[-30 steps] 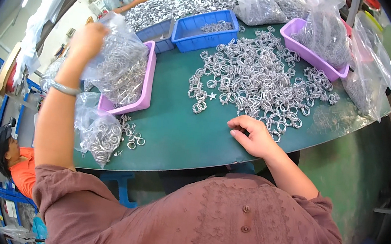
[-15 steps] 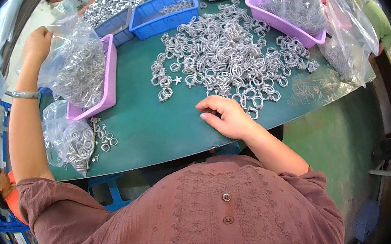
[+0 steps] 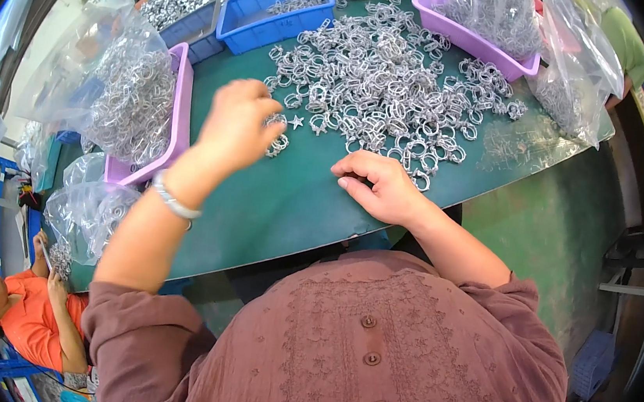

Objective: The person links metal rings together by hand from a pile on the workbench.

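A large heap of silver-grey metal rings (image 3: 381, 82) lies on the green table (image 3: 259, 202). My left hand (image 3: 240, 126), smeared by motion, hovers at the heap's left edge, above a few rings. Its fingers point toward the heap, and their grip is unclear. Near the table's front edge rests my right hand (image 3: 382, 188), just below the heap, its fingers curled in and its thumb beneath them. Whatever the curled fingers may hold is hidden. A small star-shaped metal piece (image 3: 296, 122) lies right of my left hand.
Left stands a purple tray (image 3: 183, 108) with a clear bag of rings (image 3: 132, 102); another bag (image 3: 89, 216) lies below it. Blue bins (image 3: 238, 31) and a second purple tray (image 3: 472, 40) stand behind. People sit at left, one in orange (image 3: 39, 320).
My left hand has swung right from the bag in the left purple tray to the heap's left edge. My right hand keeps its curled pose. The person in orange shows more fully.
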Motion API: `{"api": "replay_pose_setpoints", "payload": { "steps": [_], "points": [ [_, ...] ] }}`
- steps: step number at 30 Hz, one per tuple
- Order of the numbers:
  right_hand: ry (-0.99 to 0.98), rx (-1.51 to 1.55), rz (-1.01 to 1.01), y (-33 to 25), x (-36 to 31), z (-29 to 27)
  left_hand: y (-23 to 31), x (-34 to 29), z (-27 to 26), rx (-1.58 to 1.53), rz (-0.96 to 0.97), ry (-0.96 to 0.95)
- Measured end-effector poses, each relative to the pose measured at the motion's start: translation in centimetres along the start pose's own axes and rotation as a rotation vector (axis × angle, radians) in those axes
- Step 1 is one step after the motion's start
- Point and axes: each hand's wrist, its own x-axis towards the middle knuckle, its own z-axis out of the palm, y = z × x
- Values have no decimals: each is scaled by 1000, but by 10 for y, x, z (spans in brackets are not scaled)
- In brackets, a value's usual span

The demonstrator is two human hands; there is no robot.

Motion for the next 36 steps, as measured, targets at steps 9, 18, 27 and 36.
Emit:
{"api": "replay_pose_setpoints", "payload": {
  "steps": [9,18,27,36],
  "points": [
    [0,-38,38,-4,-2,-6,23,14,68,226,-143,41],
    [-14,-8,12,-3,2,1,8,-19,40,-528,-480,192],
    [-2,-15,42,-2,0,-1,-9,-96,-3,-1363,-939,106],
    [-7,-29,16,-4,0,0,-33,-157,-8,-309,-831,187]
  ]
}}
